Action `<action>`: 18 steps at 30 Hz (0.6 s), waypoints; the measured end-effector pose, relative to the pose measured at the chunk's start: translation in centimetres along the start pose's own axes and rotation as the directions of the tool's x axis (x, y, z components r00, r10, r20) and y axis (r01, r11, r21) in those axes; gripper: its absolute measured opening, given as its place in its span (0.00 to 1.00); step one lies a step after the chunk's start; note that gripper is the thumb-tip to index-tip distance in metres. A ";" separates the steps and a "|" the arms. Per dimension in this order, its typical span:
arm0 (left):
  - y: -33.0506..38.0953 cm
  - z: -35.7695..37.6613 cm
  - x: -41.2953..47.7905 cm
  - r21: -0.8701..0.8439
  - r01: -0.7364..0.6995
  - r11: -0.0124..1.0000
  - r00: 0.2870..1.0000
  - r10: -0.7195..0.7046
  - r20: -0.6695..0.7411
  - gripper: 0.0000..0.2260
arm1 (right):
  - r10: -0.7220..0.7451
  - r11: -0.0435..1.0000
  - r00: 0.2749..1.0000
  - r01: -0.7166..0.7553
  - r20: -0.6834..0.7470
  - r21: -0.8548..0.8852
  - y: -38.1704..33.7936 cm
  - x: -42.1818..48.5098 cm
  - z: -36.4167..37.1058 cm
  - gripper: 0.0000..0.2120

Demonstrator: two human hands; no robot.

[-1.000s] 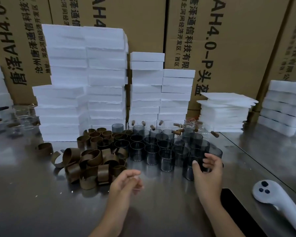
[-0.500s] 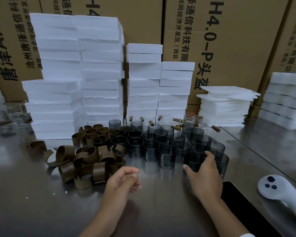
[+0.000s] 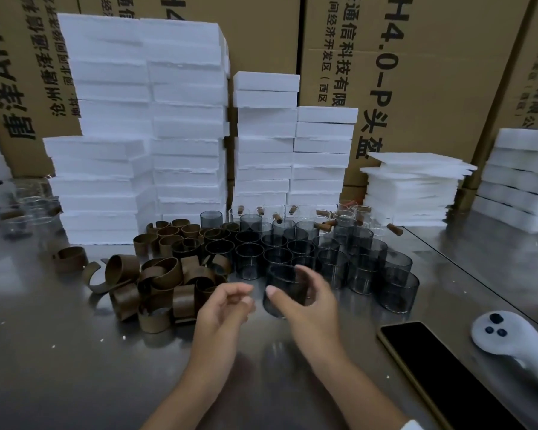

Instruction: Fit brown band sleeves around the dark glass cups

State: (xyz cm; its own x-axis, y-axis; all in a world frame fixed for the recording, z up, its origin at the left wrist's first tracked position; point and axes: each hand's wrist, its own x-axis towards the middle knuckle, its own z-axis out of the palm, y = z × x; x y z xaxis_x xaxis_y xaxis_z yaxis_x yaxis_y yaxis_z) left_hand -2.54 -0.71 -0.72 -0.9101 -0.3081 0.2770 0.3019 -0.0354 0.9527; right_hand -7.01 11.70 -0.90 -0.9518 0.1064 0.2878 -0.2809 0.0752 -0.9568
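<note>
My right hand (image 3: 308, 301) grips one dark glass cup (image 3: 281, 288) and holds it just above the steel table, in front of the cluster of several dark glass cups (image 3: 333, 259). My left hand (image 3: 222, 308) hovers just left of that cup, fingers loosely curled and holding nothing. A heap of brown band sleeves (image 3: 159, 282) lies left of my left hand, some curled open, some closed rings. Behind the heap stand a few cups with sleeves around them (image 3: 168, 235).
Stacks of white foam blocks (image 3: 143, 128) line the back, with cardboard boxes (image 3: 416, 72) behind. Clear glass cups with wooden handles (image 3: 345, 217) sit behind the dark ones. A black phone (image 3: 441, 373) and a white controller (image 3: 510, 346) lie at the right front.
My right hand has closed round a dark cup at the right of the cluster and carried it left and toward me. My left hand stayed roughly in place.
</note>
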 end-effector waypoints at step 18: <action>0.3 -0.3 0.0 0.168 -0.257 0.952 0.963 0.239 0.122 0.10 | -0.075 0.992 0.983 0.057 0.165 0.109 1.1 -1.0 1.2 0.14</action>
State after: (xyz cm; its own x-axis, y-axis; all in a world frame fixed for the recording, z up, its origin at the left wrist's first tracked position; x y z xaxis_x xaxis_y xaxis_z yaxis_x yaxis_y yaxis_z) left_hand -2.40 -0.97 -0.50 -0.8395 -0.1890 0.5095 0.4736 0.2053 0.8565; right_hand -6.53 10.45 -2.29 -0.9354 -0.0645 0.3476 -0.3465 -0.0271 -0.9376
